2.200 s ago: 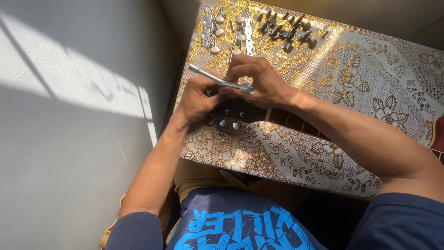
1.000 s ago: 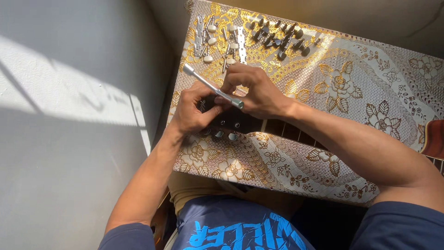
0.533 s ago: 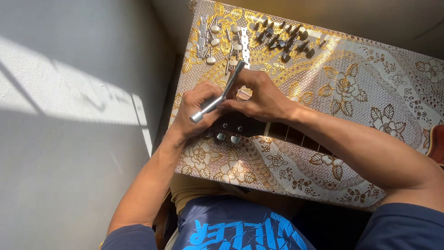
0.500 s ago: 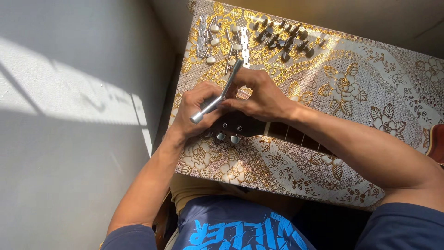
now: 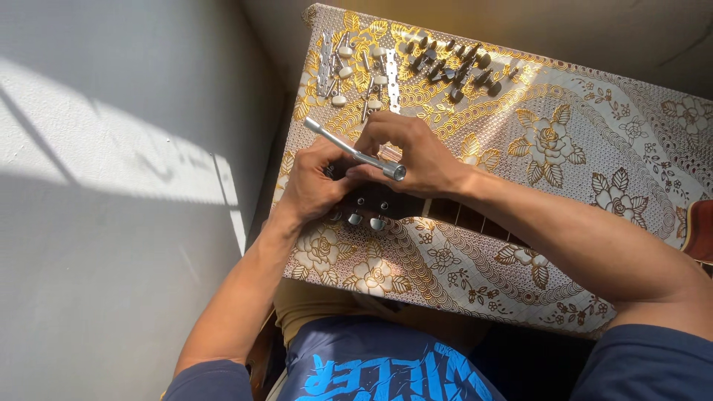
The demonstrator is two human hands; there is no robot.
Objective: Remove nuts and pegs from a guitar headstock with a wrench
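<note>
Both hands work the guitar headstock [image 5: 386,202]: left hand [image 5: 316,182] steadies it, right hand [image 5: 416,152] grips the metal wrench [image 5: 353,152], probably tightening a tuner nut.

Both hands hide the guitar headstock [image 5: 386,204] (body cut off right).

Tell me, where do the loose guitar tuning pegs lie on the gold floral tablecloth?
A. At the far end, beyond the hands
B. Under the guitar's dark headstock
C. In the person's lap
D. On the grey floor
A: the loose tuning pegs lie at the far end of the gold floral tablecloth, beyond both hands.
</note>
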